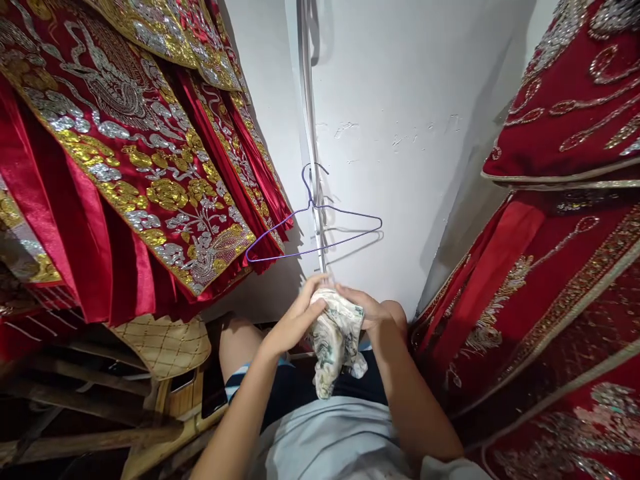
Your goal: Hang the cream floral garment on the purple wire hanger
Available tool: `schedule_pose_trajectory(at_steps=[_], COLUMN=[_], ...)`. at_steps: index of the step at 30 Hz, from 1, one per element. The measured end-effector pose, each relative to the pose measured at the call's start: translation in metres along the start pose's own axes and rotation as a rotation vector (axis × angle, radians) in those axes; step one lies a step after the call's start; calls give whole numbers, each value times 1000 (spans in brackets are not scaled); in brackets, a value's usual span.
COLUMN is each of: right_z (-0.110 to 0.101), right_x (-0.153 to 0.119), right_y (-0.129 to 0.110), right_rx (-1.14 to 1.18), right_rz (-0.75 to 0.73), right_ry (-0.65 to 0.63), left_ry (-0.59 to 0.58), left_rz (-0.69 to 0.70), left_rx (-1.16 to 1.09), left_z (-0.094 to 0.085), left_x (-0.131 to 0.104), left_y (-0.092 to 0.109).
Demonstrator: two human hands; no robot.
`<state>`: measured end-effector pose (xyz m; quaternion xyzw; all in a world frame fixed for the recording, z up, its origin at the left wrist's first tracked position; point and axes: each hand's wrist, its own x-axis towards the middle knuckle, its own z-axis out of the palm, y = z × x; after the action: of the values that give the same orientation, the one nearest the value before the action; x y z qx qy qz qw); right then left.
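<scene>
A crumpled white cloth piece with a green and brownish print (333,333), perhaps a small garment, hangs above my lap between both hands. My left hand (303,313) grips its upper left side, the thumb lying on top of the fabric. On the upper right side, my right hand (367,307) holds it too, with its fingers partly behind the cloth. The fingertips at the top are smeared by motion. Just beyond my hands, a purple wire hanger (293,255) with nothing on it hangs in front of a white upright strip (306,87).
Red robes with gold and silver embroidery (165,167) hang close on the left. More beaded red garments (530,267) hang on the right. A white wall (400,87) stands ahead. At lower left are a quilted cream cushion (165,343) and wooden chair parts (100,437).
</scene>
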<state>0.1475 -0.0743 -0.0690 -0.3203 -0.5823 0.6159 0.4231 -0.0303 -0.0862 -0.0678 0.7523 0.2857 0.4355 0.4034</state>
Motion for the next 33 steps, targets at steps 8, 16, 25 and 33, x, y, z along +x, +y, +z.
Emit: schedule_pose_trajectory(at_steps=[8,16,25,33], right_z=[-25,-55,-75,-77], right_x=[-38,51,85,45], right_y=[-93,-72,-5,-32], right_rx=[-334,-764,-763,-751], right_rz=[222,-357,-393,-316], right_ry=[-597,159,401,381], left_ry=[-402,45,166,249], left_rz=[-146,-82,-136,-175], left_rx=[612,849,870,873], left_z=[-56,-140,-138,-130], left_x=[-43,-51,-27,3], left_y=[-37,-22,-25,-27])
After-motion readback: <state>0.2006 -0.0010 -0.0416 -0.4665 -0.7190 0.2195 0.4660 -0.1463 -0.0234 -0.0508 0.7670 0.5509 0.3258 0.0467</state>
